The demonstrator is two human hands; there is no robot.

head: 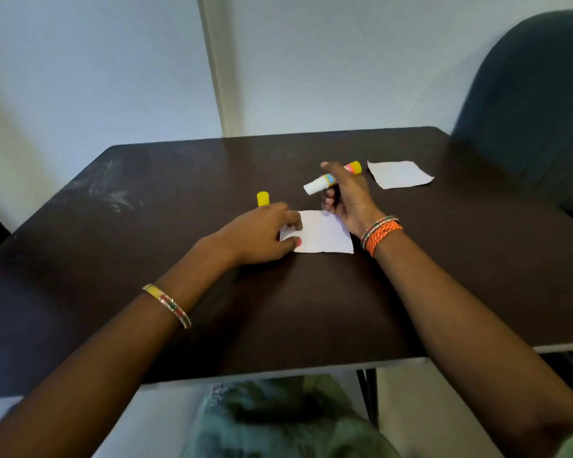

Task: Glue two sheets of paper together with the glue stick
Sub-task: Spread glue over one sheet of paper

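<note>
A small white paper sheet [321, 232] lies flat near the middle of the dark table [146, 246]. My left hand [262, 231] presses its left edge with the fingertips. My right hand [346, 198] hovers just above the sheet's far right corner and holds an uncapped glue stick [321, 183], its white tip pointing left and its orange-yellow base sticking out behind the fingers. The yellow cap [263, 198] stands upright on the table just beyond my left hand. A second white sheet [399, 173] lies apart at the far right.
A dark blue chair [530, 104] stands behind the table's far right corner. A pale wall runs along the table's far edge. White smudges [113, 193] mark the table's left side. The near table edge runs just above my lap.
</note>
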